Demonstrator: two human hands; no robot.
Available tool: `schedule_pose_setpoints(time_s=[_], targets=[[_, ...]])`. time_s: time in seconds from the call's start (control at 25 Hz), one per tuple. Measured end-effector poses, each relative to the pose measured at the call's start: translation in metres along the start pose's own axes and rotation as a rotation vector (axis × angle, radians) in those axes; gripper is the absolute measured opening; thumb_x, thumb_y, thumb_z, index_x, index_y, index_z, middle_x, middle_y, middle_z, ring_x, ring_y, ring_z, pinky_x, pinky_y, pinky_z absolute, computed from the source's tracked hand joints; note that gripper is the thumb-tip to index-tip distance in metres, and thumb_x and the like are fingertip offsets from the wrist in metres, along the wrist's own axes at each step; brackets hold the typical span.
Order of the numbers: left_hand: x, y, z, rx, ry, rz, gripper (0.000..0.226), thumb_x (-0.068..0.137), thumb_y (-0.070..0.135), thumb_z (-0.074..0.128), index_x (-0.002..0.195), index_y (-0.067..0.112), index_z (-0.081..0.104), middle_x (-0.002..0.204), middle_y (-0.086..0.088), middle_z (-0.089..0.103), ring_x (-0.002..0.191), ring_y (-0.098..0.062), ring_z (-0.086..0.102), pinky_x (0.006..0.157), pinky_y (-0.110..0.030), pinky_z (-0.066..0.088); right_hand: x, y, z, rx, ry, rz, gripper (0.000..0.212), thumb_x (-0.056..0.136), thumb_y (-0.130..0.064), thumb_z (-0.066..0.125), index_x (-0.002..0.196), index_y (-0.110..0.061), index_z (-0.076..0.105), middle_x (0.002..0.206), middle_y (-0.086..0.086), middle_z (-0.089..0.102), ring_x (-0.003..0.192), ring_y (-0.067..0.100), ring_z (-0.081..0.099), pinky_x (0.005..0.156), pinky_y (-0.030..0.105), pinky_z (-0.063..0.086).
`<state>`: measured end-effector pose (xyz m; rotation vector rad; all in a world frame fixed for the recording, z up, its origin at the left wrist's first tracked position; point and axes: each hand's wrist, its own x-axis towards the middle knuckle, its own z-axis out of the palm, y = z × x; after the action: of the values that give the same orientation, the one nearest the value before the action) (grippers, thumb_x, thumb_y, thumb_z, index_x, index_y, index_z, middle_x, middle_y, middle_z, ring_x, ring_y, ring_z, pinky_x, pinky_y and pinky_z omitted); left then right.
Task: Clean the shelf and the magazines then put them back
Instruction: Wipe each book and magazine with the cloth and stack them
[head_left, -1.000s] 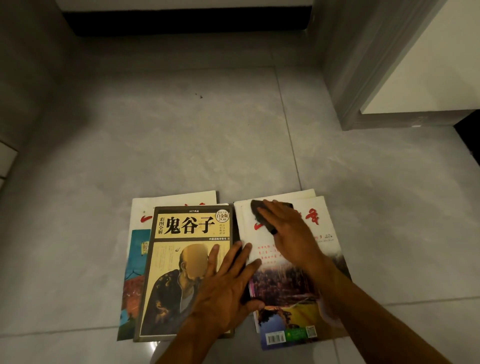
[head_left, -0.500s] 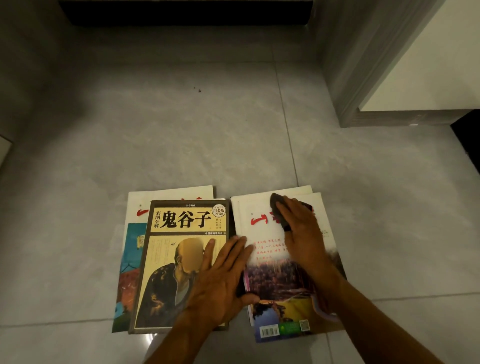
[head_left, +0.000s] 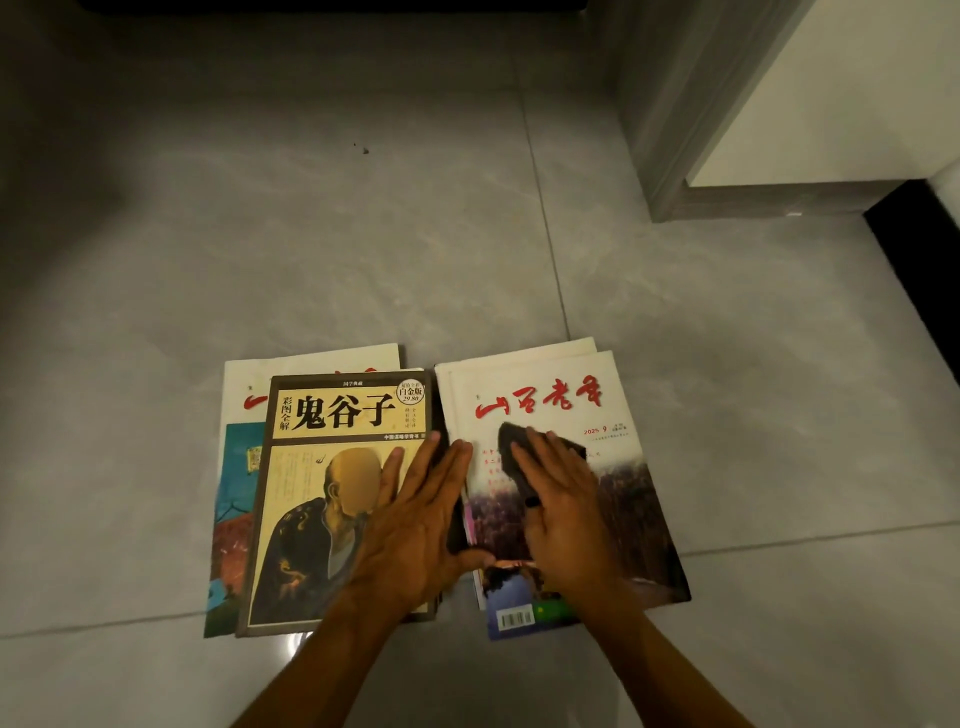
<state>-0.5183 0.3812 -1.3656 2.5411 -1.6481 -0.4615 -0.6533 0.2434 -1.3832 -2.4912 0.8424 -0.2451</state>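
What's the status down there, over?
Left hand flat on yellow book. Right hand presses dark cloth on red-titled magazine. Nothing in the way.

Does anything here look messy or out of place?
Only small things. The two piles lie on the floor, and neither is squared: the yellow-covered book sits skewed over a magazine, and the right magazine leaves edges beneath it showing. A small dark speck marks the tile.

Right hand (head_left: 563, 512) with the dark cloth (head_left: 519, 462) drawn back down from the red title to the middle of the right magazine (head_left: 613, 395), title now uncovered, left hand (head_left: 415, 535) slid slightly rightward.
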Motion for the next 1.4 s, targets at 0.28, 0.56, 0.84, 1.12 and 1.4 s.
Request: schedule_pose_setpoints(time_s=[0.28, 0.56, 0.84, 1.12, 1.4], targets=[[0.000, -0.003, 0.001, 0.044, 0.094, 0.068, 0.088, 0.079, 0.079, 0.034, 0.146, 0.022, 0.035, 0.155, -0.005, 0.028, 0.147, -0.028, 0.009, 0.116, -0.049, 0.004, -0.026, 0.049, -0.020, -0.219, -0.196, -0.459, 0.057, 0.093, -0.039, 0.049, 0.146, -0.027, 0.033, 0.154, -0.001, 0.034, 0.146, 0.017, 0.019, 0.118, 0.047, 0.021], [-0.001, -0.001, 0.001, 0.048, 0.131, 0.030, 0.058, 0.091, 0.052, 0.032, 0.140, 0.024, 0.047, 0.151, -0.002, 0.040, 0.146, -0.028, 0.017, 0.115, -0.051, 0.010, -0.089, 0.002, 0.018, -0.183, -0.016, -0.390, 0.041, 0.103, -0.035, 0.026, 0.133, -0.018, 0.049, 0.135, 0.009, 0.058, 0.131, 0.027, 0.041, 0.113, 0.039, 0.021], [0.000, 0.003, 0.001, 0.050, 0.169, 0.026, 0.060, 0.089, 0.054, 0.031, 0.134, 0.023, 0.055, 0.148, -0.003, 0.044, 0.144, -0.027, 0.018, 0.114, -0.050, 0.010, -0.076, 0.043, -0.015, -0.149, 0.000, -0.206, 0.044, 0.096, -0.026, 0.042, 0.140, -0.020, 0.042, 0.147, 0.005, 0.043, 0.138, 0.025, 0.035, 0.118, 0.038, 0.018], [-0.002, 0.000, 0.002, 0.068, 0.148, 0.031, 0.057, 0.090, 0.051, 0.033, 0.135, 0.023, 0.053, 0.149, -0.003, 0.042, 0.145, -0.028, 0.016, 0.114, -0.051, 0.010, -0.092, 0.012, 0.002, -0.242, -0.104, -0.563, 0.051, 0.084, -0.024, 0.045, 0.135, -0.022, 0.047, 0.145, 0.001, 0.046, 0.134, 0.024, 0.040, 0.116, 0.039, 0.018], [-0.001, 0.002, 0.008, 0.010, 0.176, -0.033, 0.073, 0.089, 0.058, 0.034, 0.146, 0.013, 0.031, 0.153, -0.012, 0.035, 0.144, -0.026, 0.019, 0.115, -0.047, 0.011, -0.063, -0.010, -0.002, -0.103, -0.045, -0.229, 0.052, 0.073, -0.009, 0.070, 0.124, -0.020, 0.062, 0.131, 0.004, 0.056, 0.124, 0.027, 0.047, 0.100, 0.046, 0.045]])
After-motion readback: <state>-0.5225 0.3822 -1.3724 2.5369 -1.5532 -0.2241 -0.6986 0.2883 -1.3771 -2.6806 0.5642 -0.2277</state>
